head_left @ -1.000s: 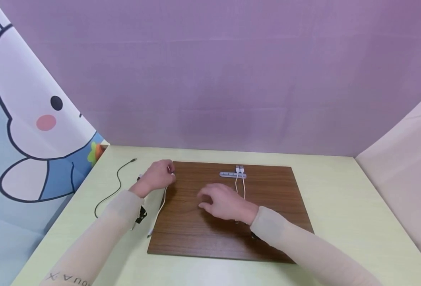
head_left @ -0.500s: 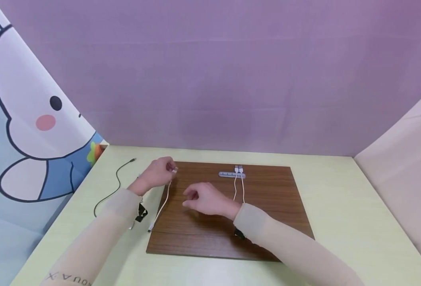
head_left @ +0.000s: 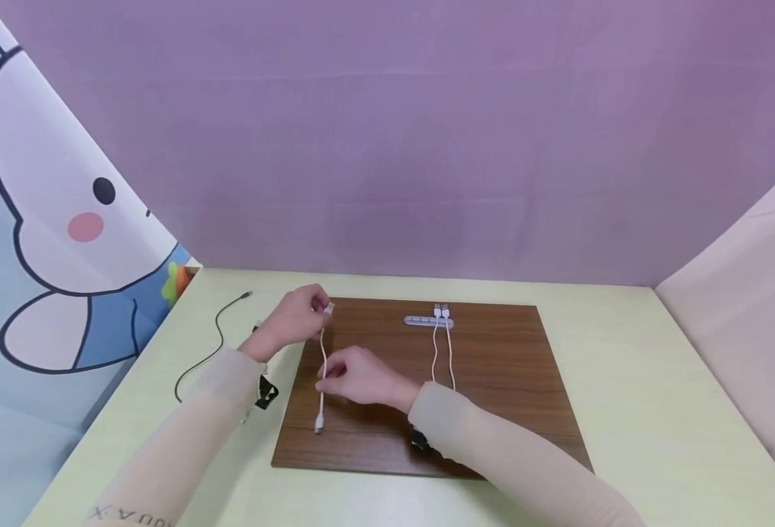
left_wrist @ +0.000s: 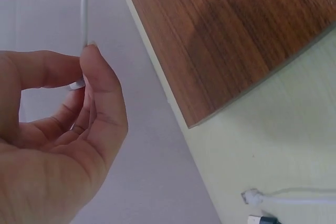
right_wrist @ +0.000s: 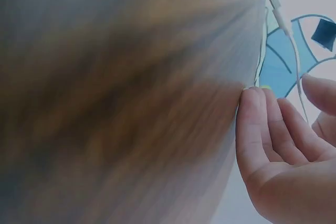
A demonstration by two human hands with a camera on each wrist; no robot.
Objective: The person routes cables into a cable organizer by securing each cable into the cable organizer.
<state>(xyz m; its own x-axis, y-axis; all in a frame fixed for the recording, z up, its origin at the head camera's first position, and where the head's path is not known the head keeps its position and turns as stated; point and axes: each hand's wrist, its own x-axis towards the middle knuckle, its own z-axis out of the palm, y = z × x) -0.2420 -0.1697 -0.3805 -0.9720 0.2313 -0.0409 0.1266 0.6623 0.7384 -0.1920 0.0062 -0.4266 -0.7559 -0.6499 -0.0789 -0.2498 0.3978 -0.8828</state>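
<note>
In the head view my left hand (head_left: 291, 318) pinches the USB plug end (head_left: 329, 309) of a white charging cable, over the board's far left corner. From there the cable (left_wrist: 84, 14) hangs toward me, its small connector (head_left: 319, 424) dangling at the near end. My right hand (head_left: 364, 377) is beside the cable's middle; in the right wrist view the cable (right_wrist: 295, 56) runs between its spread thumb and fingers. A grey cable clip strip (head_left: 416, 321) sits near the far edge of the brown board (head_left: 506, 410), with two white cables (head_left: 449, 351) in its right slots.
A dark cable (head_left: 219, 337) lies curved on the pale table (head_left: 637, 366), left of the board. Beside the board, the left wrist view shows a white connector (left_wrist: 253, 198) and a black-and-silver plug (left_wrist: 261, 220). A purple cloth (head_left: 427, 146) hangs behind the table.
My left hand has shifted slightly right and away from me, drawing the white cable over the board. My right hand has moved left to the cable's middle.
</note>
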